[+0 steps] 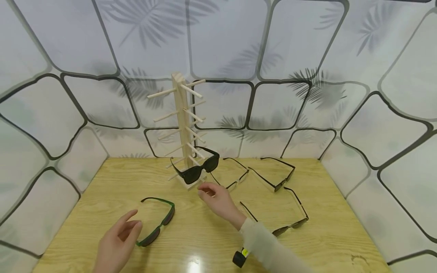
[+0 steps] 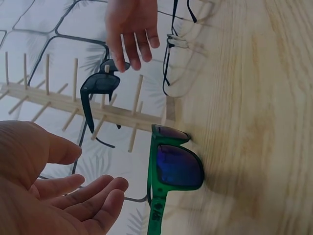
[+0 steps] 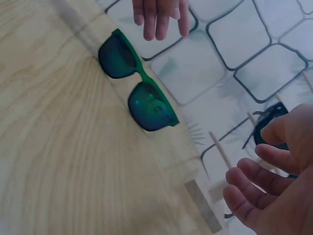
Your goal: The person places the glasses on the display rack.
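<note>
The left hand is loosely spread and empty, just beside green-framed sunglasses lying on the wood-grain surface. The right hand, fingers relaxed and holding nothing, is near black sunglasses on the wooden peg rack, seemingly on its lower pegs. Three more pairs of glasses lie to the right.
</note>
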Motion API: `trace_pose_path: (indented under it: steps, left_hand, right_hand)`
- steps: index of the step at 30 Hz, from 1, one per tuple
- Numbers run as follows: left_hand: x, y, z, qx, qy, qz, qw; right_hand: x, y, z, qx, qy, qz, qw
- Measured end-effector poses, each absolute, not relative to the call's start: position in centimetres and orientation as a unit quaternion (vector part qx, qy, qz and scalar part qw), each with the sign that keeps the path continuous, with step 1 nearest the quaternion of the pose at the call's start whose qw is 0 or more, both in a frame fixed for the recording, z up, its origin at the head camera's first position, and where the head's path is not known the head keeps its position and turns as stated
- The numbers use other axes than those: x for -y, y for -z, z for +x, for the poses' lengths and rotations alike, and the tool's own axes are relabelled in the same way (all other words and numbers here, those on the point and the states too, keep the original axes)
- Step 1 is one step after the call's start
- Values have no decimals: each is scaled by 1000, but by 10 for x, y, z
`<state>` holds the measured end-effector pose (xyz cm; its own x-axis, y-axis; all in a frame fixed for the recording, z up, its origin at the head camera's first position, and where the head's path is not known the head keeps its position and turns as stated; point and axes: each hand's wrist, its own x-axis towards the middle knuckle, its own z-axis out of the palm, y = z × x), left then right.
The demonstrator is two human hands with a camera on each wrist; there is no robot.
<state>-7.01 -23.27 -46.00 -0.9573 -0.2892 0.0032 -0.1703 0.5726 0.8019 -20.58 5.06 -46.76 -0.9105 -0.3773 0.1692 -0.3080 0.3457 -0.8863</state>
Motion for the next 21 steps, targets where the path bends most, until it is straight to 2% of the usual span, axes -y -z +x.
trace_pose_path:
  steps: [4, 11, 14, 17, 21]
  left_hand:
    - [237, 466, -65, 886, 433, 148, 69]
    - [243, 477, -59, 883, 408, 186, 135]
    - [246, 482, -58, 885, 395, 199, 146]
    - [248, 487, -57, 892, 375, 210, 137]
    - [253, 494, -58, 897, 375, 218, 86]
  right_hand:
    - [-39, 475, -201, -816, 529, -225, 62]
    - [-18, 486, -198, -813, 524, -227, 113]
    - [-10, 489, -199, -812, 525, -221, 123]
    - [-3, 492, -199, -815, 522, -214, 129]
    - [4, 496, -199, -814, 525, -210, 134]
